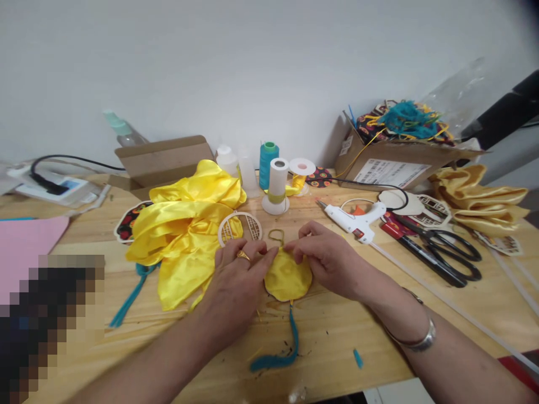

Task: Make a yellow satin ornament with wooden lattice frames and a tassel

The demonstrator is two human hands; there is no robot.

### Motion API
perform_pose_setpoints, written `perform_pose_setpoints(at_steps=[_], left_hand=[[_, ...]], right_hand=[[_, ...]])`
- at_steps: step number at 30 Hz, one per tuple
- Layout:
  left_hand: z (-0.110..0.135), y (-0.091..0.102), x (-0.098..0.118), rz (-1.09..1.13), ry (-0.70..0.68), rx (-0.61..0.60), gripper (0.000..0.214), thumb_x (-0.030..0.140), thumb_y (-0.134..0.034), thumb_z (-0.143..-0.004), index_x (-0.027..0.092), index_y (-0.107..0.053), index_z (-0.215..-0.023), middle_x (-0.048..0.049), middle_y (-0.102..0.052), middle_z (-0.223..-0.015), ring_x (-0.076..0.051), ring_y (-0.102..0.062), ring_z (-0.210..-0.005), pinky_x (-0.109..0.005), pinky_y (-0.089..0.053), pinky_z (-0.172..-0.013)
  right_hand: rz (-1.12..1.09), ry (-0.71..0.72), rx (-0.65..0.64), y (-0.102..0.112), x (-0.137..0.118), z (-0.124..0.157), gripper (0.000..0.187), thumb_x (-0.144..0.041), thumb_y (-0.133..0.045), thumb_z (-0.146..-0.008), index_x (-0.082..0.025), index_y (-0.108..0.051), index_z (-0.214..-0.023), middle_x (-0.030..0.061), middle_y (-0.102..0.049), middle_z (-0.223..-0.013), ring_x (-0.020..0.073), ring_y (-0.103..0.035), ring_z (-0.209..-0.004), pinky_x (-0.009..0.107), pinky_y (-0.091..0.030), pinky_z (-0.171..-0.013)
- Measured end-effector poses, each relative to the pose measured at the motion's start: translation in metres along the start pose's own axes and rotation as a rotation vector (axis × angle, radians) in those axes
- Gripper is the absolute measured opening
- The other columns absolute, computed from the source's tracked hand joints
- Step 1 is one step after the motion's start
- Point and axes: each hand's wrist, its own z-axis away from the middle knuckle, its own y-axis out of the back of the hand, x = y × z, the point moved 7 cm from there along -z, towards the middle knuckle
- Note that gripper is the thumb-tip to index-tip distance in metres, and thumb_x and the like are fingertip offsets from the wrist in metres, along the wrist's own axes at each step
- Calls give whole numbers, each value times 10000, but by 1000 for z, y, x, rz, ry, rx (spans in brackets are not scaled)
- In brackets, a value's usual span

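Observation:
A round yellow satin-covered piece (287,277) lies on the wooden table (337,325), with a small cord loop (276,236) at its top and a teal tassel (280,348) trailing from its bottom. My left hand (236,280), wearing a ring, presses on its left edge with fingers together. My right hand (326,255) pinches its upper right edge near the loop. A wooden lattice ring (240,227) lies just beyond my left hand, on a heap of yellow satin (185,230).
A white glue gun (353,219) and black scissors (446,255) lie to the right. Thread spools (273,174) and bottles stand behind. A cardboard box (391,157) of scraps sits back right, folded gold cloth (480,196) beside it. Pink paper (25,241) lies left.

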Motion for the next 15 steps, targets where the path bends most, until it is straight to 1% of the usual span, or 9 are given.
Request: perform_pose_setpoints(at_steps=[2, 5, 9, 15], left_hand=[[0, -2, 1, -26, 10, -45, 507, 45, -438, -784, 220, -518, -1252, -66, -562, -1127, -277, -397, -1010, -434, -380, -841], [-1, -1, 3, -53, 3, -76, 500, 50, -444, -782, 214, -523, -1249, -73, -574, -1101, -292, -376, -1010, -439, -374, -808], [-1, 3, 5, -63, 3, -77, 479, 54, -434, -788, 201, -539, -1231, -85, -579, -1071, -291, -374, -1000, -440, -359, -791], [-3, 4, 3, -67, 33, -61, 428, 92, -445, -820, 240, -571, -1200, -84, -577, -1045, -281, -383, -966, -428, -348, -761]], right_hand=[[9, -12, -14, -1, 1, 0, 272, 47, -452, -681, -179, -595, -728, 33, -498, -836, 142, -501, -793, 254, -430, -703], [6, -47, -36, -2, 3, 1, 262, 38, -454, -693, -179, -596, -732, 33, -501, -851, 136, -514, -790, 253, -432, -707], [-23, -83, -35, -1, 6, 1, 256, 33, -448, -714, -177, -594, -711, 28, -500, -852, 125, -534, -773, 255, -440, -716], [-112, -116, -8, 1, 10, 1, 252, 28, -447, -741, -171, -591, -687, 21, -498, -837, 120, -576, -781, 265, -462, -754]])
